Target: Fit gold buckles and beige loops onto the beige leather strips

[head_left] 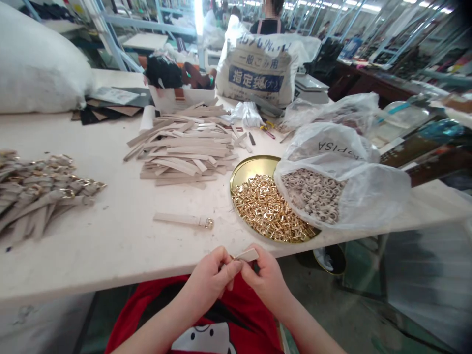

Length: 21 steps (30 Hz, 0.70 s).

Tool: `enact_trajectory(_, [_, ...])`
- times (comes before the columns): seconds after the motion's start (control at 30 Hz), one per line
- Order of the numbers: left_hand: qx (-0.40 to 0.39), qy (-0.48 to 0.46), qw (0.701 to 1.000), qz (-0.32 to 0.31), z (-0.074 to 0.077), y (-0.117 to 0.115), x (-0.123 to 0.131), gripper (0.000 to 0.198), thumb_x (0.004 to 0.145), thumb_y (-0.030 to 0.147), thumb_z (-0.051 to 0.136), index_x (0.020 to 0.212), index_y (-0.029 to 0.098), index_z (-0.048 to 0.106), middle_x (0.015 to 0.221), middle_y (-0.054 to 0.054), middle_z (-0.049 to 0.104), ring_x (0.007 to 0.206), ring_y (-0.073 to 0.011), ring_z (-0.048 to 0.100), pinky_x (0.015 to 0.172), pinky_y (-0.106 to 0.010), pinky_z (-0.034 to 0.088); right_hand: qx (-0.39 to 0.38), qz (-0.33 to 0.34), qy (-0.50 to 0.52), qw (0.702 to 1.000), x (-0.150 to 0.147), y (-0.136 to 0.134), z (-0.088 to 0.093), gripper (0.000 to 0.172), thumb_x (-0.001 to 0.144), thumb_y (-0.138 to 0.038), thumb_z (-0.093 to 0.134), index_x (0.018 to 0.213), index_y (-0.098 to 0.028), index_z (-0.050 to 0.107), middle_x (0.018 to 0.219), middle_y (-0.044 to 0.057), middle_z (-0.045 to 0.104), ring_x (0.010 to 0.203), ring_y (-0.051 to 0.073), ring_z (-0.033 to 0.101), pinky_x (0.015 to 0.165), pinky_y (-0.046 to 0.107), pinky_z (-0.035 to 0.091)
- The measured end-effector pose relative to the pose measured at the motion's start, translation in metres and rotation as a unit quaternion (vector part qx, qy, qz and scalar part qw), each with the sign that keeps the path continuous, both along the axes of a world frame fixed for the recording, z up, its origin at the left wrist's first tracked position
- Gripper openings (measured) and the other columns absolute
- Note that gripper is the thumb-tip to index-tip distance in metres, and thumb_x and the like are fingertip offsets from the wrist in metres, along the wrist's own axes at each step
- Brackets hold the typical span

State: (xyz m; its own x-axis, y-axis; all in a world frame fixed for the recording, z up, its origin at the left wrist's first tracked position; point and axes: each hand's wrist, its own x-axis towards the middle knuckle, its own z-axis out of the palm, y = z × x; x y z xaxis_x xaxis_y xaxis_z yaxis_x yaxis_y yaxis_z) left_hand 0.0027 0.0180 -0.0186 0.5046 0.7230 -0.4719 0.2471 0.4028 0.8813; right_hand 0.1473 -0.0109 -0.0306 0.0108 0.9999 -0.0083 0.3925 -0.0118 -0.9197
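Across the pale worktable (121, 236), buckled straps (40, 189) are lying heaped at far left. By the near edge, the left hand (217, 271) is pinching a light strip (247, 254), its visible end slanting rightward; the right hand (264, 271) is also pinching it, sitting nearer the gold tray (250, 168) holding buckles (263, 201).

Two hands (217, 269), one held strap (248, 255), one lone buckled strap (180, 220), one gold tray (250, 165), perhaps hundreds of buckles (266, 209)
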Motion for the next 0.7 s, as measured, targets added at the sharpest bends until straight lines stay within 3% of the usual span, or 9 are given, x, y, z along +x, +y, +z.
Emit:
enact_trajectory(0.1, [-0.006, -0.016, 1.0, -0.007, -0.003, 0.01, 0.004, 0.029, 0.073, 0.045, 0.052, 0.074, 0.019, 0.038, 0.048, 0.008, 0.048, 0.034, -0.0057, 0.037, 0.036, -0.017, 0.024, 0.043, 0.025, -0.029, 0.998, 0.002, -0.002, 0.008, 0.011, 0.081, -0.023, 0.049, 0.073, -0.017, 0.052, 0.068, -0.001, 0.054, 0.064, 0.011, 0.05, 0.061, 0.022, 0.038])
enact_trajectory(0.23, [0.102, 0.023, 0.993, -0.052, -0.001, 0.026, 0.01, 0.027, 0.076, 0.036, 0.049, 0.098, 0.019, 0.046, 0.059, 0.006, 0.053, 0.049, -0.0099, 0.049, 0.049, -0.02, 0.036, 0.025, 0.113, -0.04, 0.992, 0.028, 0.008, 0.023, 0.013, 0.084, -0.025, 0.046, 0.084, -0.018, 0.057, 0.076, 0.0, 0.059, 0.07, 0.011, 0.054, 0.063, 0.021, 0.04])
enact_trajectory(0.3, [0.163, 0.069, 0.979, -0.098, 0.002, 0.033, 0.012, 0.02, 0.079, 0.035, 0.044, 0.088, 0.019, 0.053, 0.062, 0.004, 0.055, 0.058, -0.0113, 0.05, 0.056, -0.021, 0.037, 0.027, 0.058, -0.105, 0.992, 0.061, 0.022, 0.03, 0.017, 0.083, -0.03, 0.047, 0.087, -0.018, 0.058, 0.076, 0.001, 0.06, 0.07, 0.012, 0.054, 0.063, 0.022, 0.04])
enact_trajectory(0.33, [0.181, 0.091, 0.973, -0.109, 0.003, 0.035, 0.014, 0.022, 0.08, 0.037, 0.043, 0.079, 0.019, 0.054, 0.062, 0.003, 0.054, 0.059, -0.0118, 0.049, 0.057, -0.021, 0.037, 0.031, -0.008, -0.151, 0.988, 0.081, 0.031, 0.032, 0.019, 0.083, -0.032, 0.046, 0.087, -0.017, 0.058, 0.078, 0.002, 0.06, 0.072, 0.013, 0.054, 0.064, 0.023, 0.04])
enact_trajectory(0.43, [0.19, 0.128, 0.968, -0.099, 0.003, 0.037, 0.018, 0.031, 0.082, 0.043, 0.038, 0.07, 0.018, 0.051, 0.058, 0.003, 0.051, 0.057, -0.0119, 0.046, 0.055, -0.021, 0.034, 0.018, -0.181, -0.344, 0.921, 0.146, 0.067, 0.03, 0.02, 0.083, -0.031, 0.044, 0.084, -0.017, 0.058, 0.082, 0.004, 0.062, 0.077, 0.015, 0.055, 0.069, 0.024, 0.038])
enact_trajectory(0.5, [0.181, 0.123, 0.971, -0.098, 0.001, 0.034, 0.021, 0.032, 0.083, 0.045, 0.037, 0.07, 0.018, 0.05, 0.058, 0.003, 0.05, 0.056, -0.0118, 0.045, 0.054, -0.021, 0.034, -0.065, -0.197, -0.474, 0.856, 0.178, 0.091, 0.023, 0.021, 0.083, -0.029, 0.043, 0.087, -0.018, 0.06, 0.092, 0.007, 0.062, 0.083, 0.017, 0.055, 0.07, 0.025, 0.037])
enact_trajectory(0.53, [0.177, 0.117, 0.972, -0.103, 0.001, 0.031, 0.021, 0.032, 0.083, 0.045, 0.036, 0.07, 0.018, 0.049, 0.058, 0.003, 0.05, 0.056, -0.0117, 0.045, 0.054, -0.021, 0.034, -0.086, -0.198, -0.489, 0.845, 0.188, 0.1, 0.018, 0.02, 0.081, -0.029, 0.046, 0.082, -0.017, 0.061, 0.088, 0.008, 0.062, 0.081, 0.018, 0.056, 0.068, 0.026, 0.036])
enact_trajectory(0.63, [0.17, 0.107, 0.974, -0.108, 0.002, 0.025, 0.02, 0.032, 0.083, 0.044, 0.036, 0.067, 0.019, 0.047, 0.057, 0.004, 0.05, 0.055, -0.0114, 0.045, 0.054, -0.021, 0.033, -0.11, -0.189, -0.501, 0.838, 0.198, 0.116, 0.006, 0.014, 0.076, -0.025, 0.052, 0.074, -0.017, 0.062, 0.082, 0.008, 0.062, 0.076, 0.018, 0.056, 0.065, 0.026, 0.035])
enact_trajectory(0.7, [0.17, 0.104, 0.976, -0.092, 0.004, 0.022, 0.016, 0.032, 0.083, 0.044, 0.036, 0.066, 0.019, 0.046, 0.056, 0.004, 0.049, 0.055, -0.0114, 0.044, 0.054, -0.021, 0.033, -0.101, -0.186, -0.501, 0.84, 0.194, 0.116, 0.001, 0.013, 0.077, -0.022, 0.05, 0.077, -0.017, 0.062, 0.088, 0.009, 0.061, 0.08, 0.018, 0.056, 0.067, 0.026, 0.035])
